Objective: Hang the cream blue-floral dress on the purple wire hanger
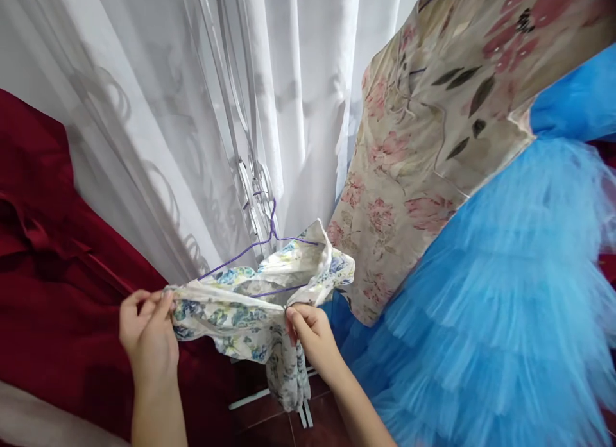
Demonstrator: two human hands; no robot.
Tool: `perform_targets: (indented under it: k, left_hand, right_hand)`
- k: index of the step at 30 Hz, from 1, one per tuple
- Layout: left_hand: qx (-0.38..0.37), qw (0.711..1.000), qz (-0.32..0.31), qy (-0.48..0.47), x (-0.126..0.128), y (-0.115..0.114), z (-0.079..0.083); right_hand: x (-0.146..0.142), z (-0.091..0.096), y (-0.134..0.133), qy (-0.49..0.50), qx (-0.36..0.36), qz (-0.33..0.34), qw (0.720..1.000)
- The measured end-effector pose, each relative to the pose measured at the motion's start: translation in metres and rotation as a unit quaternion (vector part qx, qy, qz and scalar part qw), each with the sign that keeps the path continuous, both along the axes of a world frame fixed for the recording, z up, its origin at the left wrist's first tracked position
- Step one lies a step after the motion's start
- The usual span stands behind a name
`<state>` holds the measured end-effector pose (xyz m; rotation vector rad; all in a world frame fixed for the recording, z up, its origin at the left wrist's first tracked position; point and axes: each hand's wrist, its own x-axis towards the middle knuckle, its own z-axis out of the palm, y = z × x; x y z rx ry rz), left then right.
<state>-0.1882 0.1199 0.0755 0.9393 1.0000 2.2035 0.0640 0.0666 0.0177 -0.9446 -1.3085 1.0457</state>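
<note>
A white garment with a blue and green floral print [245, 322] hangs on a thin purple hanger [240, 253] in the middle of the view. My left hand [149, 325] pinches the garment's left end between thumb and fingers. Near the middle of its front edge, my right hand [310, 331] grips the cloth just below the opening. The edge between my hands is stretched nearly straight. Through the opening shows the hanger's lower bar, and the rest of the garment droops in folds below my right hand.
A white metal stand [231, 94] rises behind the hanger, before white curtains [308, 68]. Dark red cloth [62, 274] fills the left side. To the right hang a beige floral cloth [385, 171] and a blue ruffled tulle dress [505, 293]. Dark tiles [269, 421] cover the floor.
</note>
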Motion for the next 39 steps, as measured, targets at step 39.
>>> perform_targets:
  k: [39]
  left_hand:
    - [-0.349,0.847,-0.342,0.209,0.231,-0.165,-0.166]
  right_hand:
    - [0.152,0.002,-0.029,-0.077,0.044,0.004,0.996]
